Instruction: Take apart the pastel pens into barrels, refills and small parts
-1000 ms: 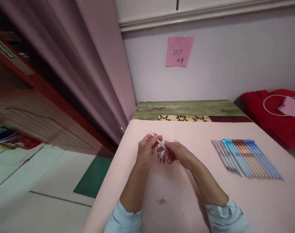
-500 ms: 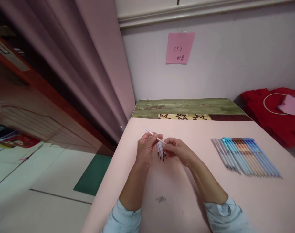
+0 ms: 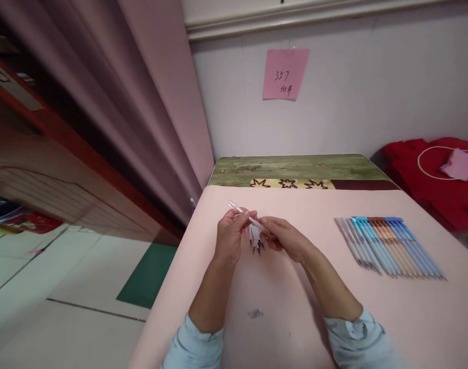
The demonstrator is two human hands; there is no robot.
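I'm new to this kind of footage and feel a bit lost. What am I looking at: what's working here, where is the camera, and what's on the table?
There is no machine here, just a person's two bare hands. One camera, worn on the head, looks forward and down, so you see roughly what the wearer sees. The left hand and right hand hold a slim, clear tube between them, slanting; it looks like a pen part. Beneath them, on the pale pink cover, are thin white sticks with dark tips, perhaps pen refills. To the right lies a neat row of pens in grey, light blue, brown and darker blue. A pink note hangs on the wall behind.
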